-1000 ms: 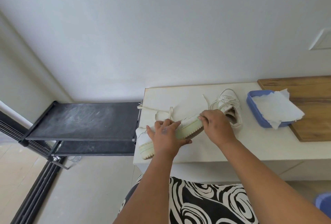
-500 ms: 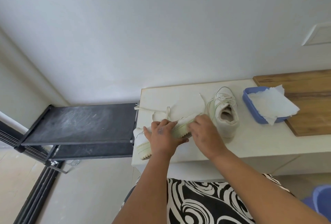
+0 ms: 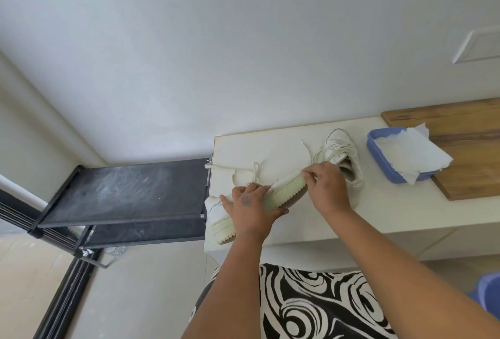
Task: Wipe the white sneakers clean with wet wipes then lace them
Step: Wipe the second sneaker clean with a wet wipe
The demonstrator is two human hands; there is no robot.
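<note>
Two white sneakers [image 3: 281, 192] [image 3: 343, 154] sit on the worktop [image 3: 405, 211], with one blue tub [image 3: 378, 154] of wipes [image 3: 411, 157], one wooden board [image 3: 465, 133], two hands [image 3: 251, 208] [image 3: 327, 184], one black rack [image 3: 121, 192].

No text, label, brand or number could be read on anything in the view.

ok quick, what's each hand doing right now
Left hand: grips the tilted sneaker around its middle.
Right hand: fingers curled at the sneaker's end; whether it holds a wipe cannot be told.
</note>
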